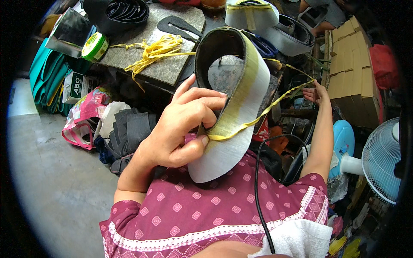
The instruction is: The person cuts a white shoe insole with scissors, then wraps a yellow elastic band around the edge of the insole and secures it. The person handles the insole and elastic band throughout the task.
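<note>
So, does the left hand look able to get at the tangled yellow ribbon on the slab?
Probably not without letting go: the left hand is pinching the grey curved band, though nothing covers the tangled yellow ribbon.

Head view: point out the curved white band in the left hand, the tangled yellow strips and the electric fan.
Curved white band (257, 86): head view, outer wall.
Tangled yellow strips (160, 48): head view, the heap's middle.
Electric fan (382, 161): head view, wire guard.

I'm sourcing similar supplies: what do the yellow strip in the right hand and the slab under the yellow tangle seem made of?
Yellow strip: probably matte fabric or soft tape, since it twists and curves. Slab: likely stone, perhaps concrete; its dull grey face looks rough and speckled.
</note>
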`<state>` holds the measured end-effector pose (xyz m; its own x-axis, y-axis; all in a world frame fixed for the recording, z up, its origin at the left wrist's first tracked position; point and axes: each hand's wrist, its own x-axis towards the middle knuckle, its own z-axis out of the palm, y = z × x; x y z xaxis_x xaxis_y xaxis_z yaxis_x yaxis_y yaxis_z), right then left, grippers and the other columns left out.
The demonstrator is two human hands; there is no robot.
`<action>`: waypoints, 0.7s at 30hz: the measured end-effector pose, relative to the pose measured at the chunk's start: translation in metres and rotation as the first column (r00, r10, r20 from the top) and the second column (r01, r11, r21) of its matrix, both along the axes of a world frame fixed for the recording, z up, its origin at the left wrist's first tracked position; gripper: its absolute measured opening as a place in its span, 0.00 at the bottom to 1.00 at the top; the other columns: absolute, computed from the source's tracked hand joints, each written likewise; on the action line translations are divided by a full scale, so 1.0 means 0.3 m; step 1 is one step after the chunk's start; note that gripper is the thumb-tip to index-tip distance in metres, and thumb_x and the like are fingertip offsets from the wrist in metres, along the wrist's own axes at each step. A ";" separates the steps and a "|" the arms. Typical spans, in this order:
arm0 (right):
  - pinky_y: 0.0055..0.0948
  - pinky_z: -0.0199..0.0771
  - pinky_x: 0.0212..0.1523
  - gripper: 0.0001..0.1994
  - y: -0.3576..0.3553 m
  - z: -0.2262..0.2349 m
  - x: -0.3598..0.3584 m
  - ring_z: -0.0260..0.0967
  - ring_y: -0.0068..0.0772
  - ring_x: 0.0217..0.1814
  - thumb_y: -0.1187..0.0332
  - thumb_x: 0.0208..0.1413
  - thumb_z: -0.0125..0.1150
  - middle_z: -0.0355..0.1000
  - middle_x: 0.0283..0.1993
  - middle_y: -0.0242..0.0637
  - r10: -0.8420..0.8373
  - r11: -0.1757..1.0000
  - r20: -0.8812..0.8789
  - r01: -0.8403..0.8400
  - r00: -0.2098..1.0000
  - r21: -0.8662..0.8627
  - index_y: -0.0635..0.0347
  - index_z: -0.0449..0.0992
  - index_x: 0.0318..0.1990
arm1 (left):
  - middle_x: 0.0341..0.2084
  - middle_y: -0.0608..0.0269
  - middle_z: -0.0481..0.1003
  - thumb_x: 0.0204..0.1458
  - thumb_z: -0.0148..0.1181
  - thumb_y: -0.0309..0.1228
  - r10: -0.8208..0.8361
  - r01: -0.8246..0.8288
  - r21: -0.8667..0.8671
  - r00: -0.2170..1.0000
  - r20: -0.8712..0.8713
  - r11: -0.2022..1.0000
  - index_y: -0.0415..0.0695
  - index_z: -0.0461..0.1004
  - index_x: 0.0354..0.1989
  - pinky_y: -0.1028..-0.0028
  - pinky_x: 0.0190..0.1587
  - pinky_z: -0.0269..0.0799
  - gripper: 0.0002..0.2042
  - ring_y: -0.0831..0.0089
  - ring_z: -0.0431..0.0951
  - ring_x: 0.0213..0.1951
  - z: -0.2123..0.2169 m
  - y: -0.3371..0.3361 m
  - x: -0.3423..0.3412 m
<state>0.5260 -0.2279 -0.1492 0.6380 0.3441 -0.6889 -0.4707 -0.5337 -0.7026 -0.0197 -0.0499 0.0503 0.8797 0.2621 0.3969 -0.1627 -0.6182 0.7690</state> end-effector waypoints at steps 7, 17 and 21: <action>0.37 0.81 0.30 0.25 -0.008 -0.035 -0.011 0.79 0.41 0.39 0.53 0.69 0.43 0.76 0.49 0.52 -0.150 0.980 0.117 0.163 0.982 -0.112 0.53 0.57 0.69 | 0.46 0.50 0.76 0.33 0.53 0.26 0.105 -0.105 -0.010 0.994 -0.012 0.994 0.43 0.67 0.29 0.43 0.67 0.41 0.11 0.51 0.72 0.55 0.010 0.016 -0.037; 0.23 0.68 0.52 0.16 0.200 0.601 -0.863 0.71 0.25 0.53 0.65 0.64 0.55 0.76 0.50 0.36 0.364 0.446 0.820 -0.855 0.442 0.263 0.62 0.73 0.56 | 0.31 0.59 0.69 0.41 0.53 0.28 0.254 -0.244 0.093 0.959 -0.122 0.965 0.40 0.67 0.33 0.51 0.66 0.48 0.10 0.59 0.71 0.39 -0.059 0.025 0.005; 0.21 0.67 0.49 0.16 0.252 0.611 -1.076 0.68 0.22 0.47 0.62 0.66 0.52 0.74 0.46 0.37 0.584 0.311 0.645 -0.870 0.492 0.382 0.65 0.69 0.54 | 0.28 0.60 0.68 0.43 0.54 0.29 0.281 -0.269 0.103 0.951 -0.131 0.958 0.40 0.69 0.34 0.52 0.68 0.45 0.10 0.61 0.71 0.38 -0.092 0.019 0.007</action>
